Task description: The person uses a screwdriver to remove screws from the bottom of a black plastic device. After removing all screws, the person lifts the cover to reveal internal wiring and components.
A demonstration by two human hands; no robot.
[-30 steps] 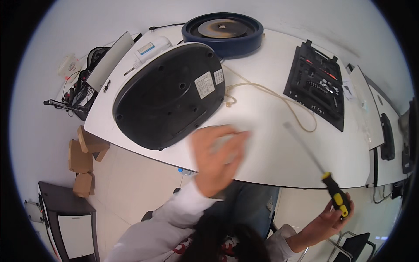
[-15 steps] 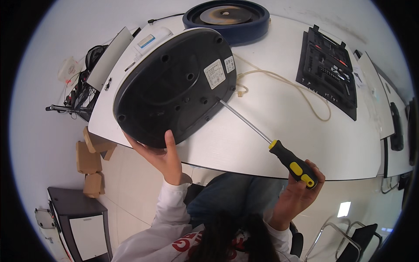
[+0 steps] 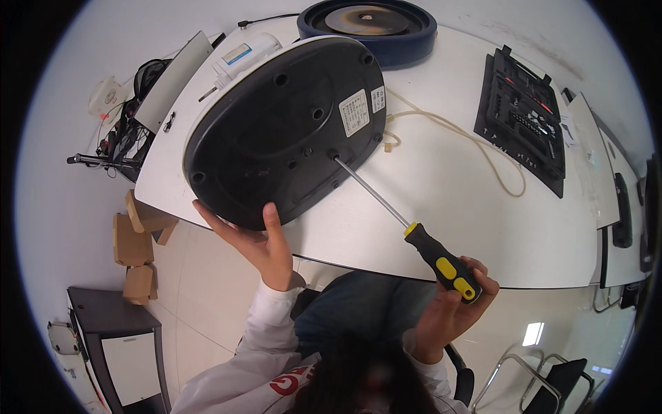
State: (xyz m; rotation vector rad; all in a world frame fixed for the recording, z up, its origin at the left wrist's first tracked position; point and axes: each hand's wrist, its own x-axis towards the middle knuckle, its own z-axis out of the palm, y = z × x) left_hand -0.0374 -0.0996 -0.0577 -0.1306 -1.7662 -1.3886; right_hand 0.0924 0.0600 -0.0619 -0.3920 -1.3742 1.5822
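Note:
An appliance with an oval black underside (image 3: pixel 241 138) is tipped up on the white table, its bottom facing me. My left hand (image 3: pixel 265 248) grips its lower near edge, thumb on the black face and fingers around the rim. In my right hand (image 3: pixel 462 293) is a screwdriver (image 3: pixel 386 200) with a black and yellow handle and a long steel shaft. The shaft's tip sits at a recessed hole in the black base, below a white label (image 3: pixel 354 112). Whether a screw is in that hole cannot be seen. A white part with a blue sticker (image 3: pixel 238 54) shows behind the base.
A round dark-blue appliance (image 3: pixel 407 48) with a stained plate stands at the back. A beige cable (image 3: pixel 476 141) loops across the table (image 3: pixel 414 165). An open black tool case (image 3: pixel 520 117) with bits lies at the right. Cardboard boxes (image 3: pixel 133 238) are on the floor to the left.
The screwdriver's tip has moved left across the base, from near its right edge to a recessed hole. My right hand has shifted left with it; my left hand keeps its hold.

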